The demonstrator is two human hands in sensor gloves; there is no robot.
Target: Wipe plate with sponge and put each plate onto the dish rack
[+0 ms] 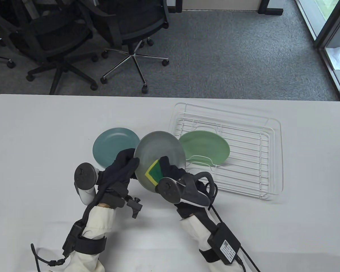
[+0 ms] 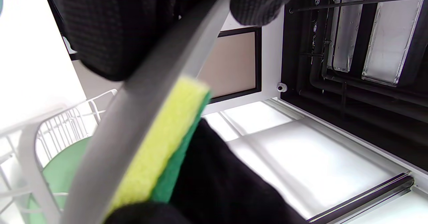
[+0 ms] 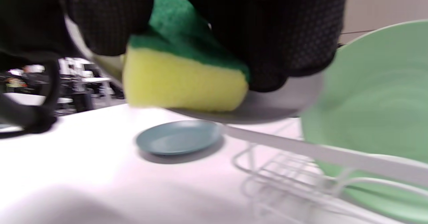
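My left hand grips the left rim of a grey plate and holds it tilted above the table. My right hand holds a yellow and green sponge and presses its yellow side against the plate's lower face. In the left wrist view the grey plate runs edge-on with the sponge flat on it. The right wrist view has the sponge under my fingers on the grey plate. A teal plate lies flat on the table. A light green plate leans in the white wire dish rack.
The white table reaches to the far edge, with office chairs on the carpet beyond it. The dish rack stands right of my hands, with the teal plate behind the sponge. Cables run from my right wrist.
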